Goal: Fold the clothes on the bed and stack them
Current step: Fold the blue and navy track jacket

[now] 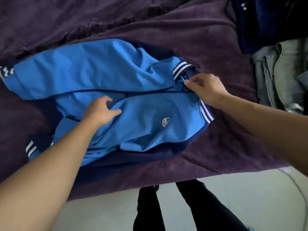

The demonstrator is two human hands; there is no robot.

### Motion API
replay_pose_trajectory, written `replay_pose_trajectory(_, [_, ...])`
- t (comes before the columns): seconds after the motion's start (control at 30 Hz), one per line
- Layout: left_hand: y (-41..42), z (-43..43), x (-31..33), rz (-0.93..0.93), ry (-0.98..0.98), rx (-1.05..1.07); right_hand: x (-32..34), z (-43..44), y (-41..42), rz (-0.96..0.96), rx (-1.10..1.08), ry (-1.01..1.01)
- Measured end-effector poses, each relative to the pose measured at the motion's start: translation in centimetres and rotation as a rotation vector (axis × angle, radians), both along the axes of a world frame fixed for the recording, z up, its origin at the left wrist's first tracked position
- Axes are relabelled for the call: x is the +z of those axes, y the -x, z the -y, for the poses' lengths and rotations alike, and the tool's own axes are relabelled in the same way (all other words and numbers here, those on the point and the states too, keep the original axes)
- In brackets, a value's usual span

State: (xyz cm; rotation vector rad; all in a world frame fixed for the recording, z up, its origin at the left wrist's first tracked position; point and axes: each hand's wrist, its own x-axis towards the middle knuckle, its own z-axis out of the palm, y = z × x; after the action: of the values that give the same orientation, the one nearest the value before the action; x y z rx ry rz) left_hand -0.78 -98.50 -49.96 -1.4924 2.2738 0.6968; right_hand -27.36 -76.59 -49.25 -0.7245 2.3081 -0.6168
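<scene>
Left hand (pixel 101 111), fingers relaxed, presses the bright-blue zip-up track jacket (pixel 93 72); right hand (pixel 205 90) pinches its collar.

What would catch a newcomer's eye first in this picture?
The bright blue jacket with white-striped cuffs stands out, spread in the middle of the purple blanket. The left hand rests on its front beside the zip, and the right hand grips it at the collar. At the right edge lies a grey-green garment.
</scene>
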Motion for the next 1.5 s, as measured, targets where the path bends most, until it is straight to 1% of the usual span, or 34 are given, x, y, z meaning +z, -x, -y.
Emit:
replay_pose_trajectory(0.03, [0.8, 0.5, -0.4, -0.025, -0.006, 0.084, -0.6, 1.3, 0.5, 0.017, -0.077, -0.007])
replay_pose_trajectory(0.07, [1.5, 0.8, -0.7, -0.074, 0.035, 0.148, -1.1, 2.7, 0.9, 0.071, -0.158, -0.01])
replay_pose_trajectory(0.1, [2.2, 0.9, -1.0, -0.105, 0.121, 0.138, -1.8, 3.9, 1.1, 0.173, -0.238, -0.017])
replay_pose_trajectory(0.17, [3.4, 0.5, -1.7, -0.087, 0.303, -0.083, -2.9, 6.1, 0.7, 0.384, -0.37, -0.036])
replay_pose_trajectory(0.2, [3.9, 0.1, -2.1, -0.08, 0.361, -0.206, -3.3, 7.0, 0.5, 0.424, -0.427, -0.018])
replay_pose_trajectory(0.23, [4.3, -0.3, -2.4, -0.067, 0.392, -0.281, -3.7, 7.7, 0.4, 0.438, -0.495, 0.032])
replay_pose_trajectory(0.33, [5.0, -1.2, -3.0, -0.023, 0.438, -0.34, -3.2, 8.4, 1.4, 0.459, -0.734, 0.24])
replay_pose_trajectory(0.4, [5.1, -1.2, -3.0, 0.003, 0.473, -0.372, -2.7, 7.3, 2.7, 0.385, -0.823, 0.35])
replay_pose_trajectory(0.43, [5.2, -1.0, -3.0, 0.011, 0.49, -0.381, -2.5, 6.5, 3.3, 0.303, -0.812, 0.365])
replay_pose_trajectory(0.5, [5.4, -0.7, -2.9, -0.013, 0.485, -0.374, -2.3, 4.5, 4.0, 0.089, -0.708, 0.302])
replay_pose_trajectory(0.57, [5.8, -1.2, -2.7, -0.061, 0.382, -0.348, -2.7, 2.5, 4.8, -0.102, -0.542, 0.148])
replay_pose_trajectory(0.63, [5.6, -2.6, -2.8, -0.049, 0.256, -0.392, -3.6, 0.7, 5.3, -0.18, -0.416, -0.049])
replay_pose_trajectory(0.7, [4.6, -3.9, -3.1, -0.018, 0.202, -0.449, -4.1, -0.4, 4.8, -0.177, -0.349, -0.176])
replay_pose_trajectory(0.77, [2.7, -4.4, -2.9, -0.064, 0.207, -0.42, -3.9, -0.9, 3.2, -0.263, -0.283, -0.166])
replay_pose_trajectory(0.87, [-1.0, -4.2, -1.6, -0.181, 0.29, -0.324, -1.7, -0.5, -0.2, -0.473, -0.123, -0.015])
replay_pose_trajectory(0.93, [-3.8, -3.6, -0.5, -0.21, 0.376, -0.295, -0.2, 0.6, -2.9, -0.506, -0.013, 0.06])
replay_pose_trajectory(1.0, [-6.6, -2.1, 0.2, -0.215, 0.455, -0.274, 0.9, 2.7, -6.2, -0.455, 0.126, 0.133])
replay_pose_trajectory(1.07, [-9.2, 0.6, 0.8, -0.162, 0.537, -0.262, 1.4, 5.4, -9.7, -0.373, 0.279, 0.169])
replay_pose_trajectory(1.13, [-11.8, 4.2, 0.9, -0.032, 0.562, -0.195, 1.2, 8.3, -12.8, -0.341, 0.409, 0.141])
replay_pose_trajectory(1.17, [-13.0, 6.0, 0.8, 0.046, 0.524, -0.15, 1.0, 9.7, -14.1, -0.349, 0.449, 0.116])
replay_pose_trajectory(1.23, [-15.2, 9.1, 0.3, 0.173, 0.382, -0.108, 0.2, 12.6, -16.6, -0.39, 0.481, 0.067])
replay_pose_trajectory(1.27, [-16.0, 10.0, 0.2, 0.155, 0.305, -0.119, -0.2, 14.2, -17.6, -0.41, 0.49, 0.042])
replay_pose_trajectory(1.3, [-16.7, 10.5, 0.3, 0.063, 0.236, -0.148, -0.4, 15.7, -18.7, -0.424, 0.511, 0.006])
replay_pose_trajectory(1.4, [-18.4, 10.3, 1.7, -0.288, 0.104, -0.232, -0.6, 19.9, -21.9, -0.452, 0.655, -0.114])
replay_pose_trajectory(1.47, [-19.0, 10.9, 3.2, -0.439, 0.036, -0.207, -0.7, 21.7, -24.0, -0.406, 0.727, -0.164])
replay_pose_trajectory(1.5, [-19.0, 12.0, 4.0, -0.486, 0.019, -0.183, -0.5, 22.4, -24.7, -0.368, 0.694, -0.165])
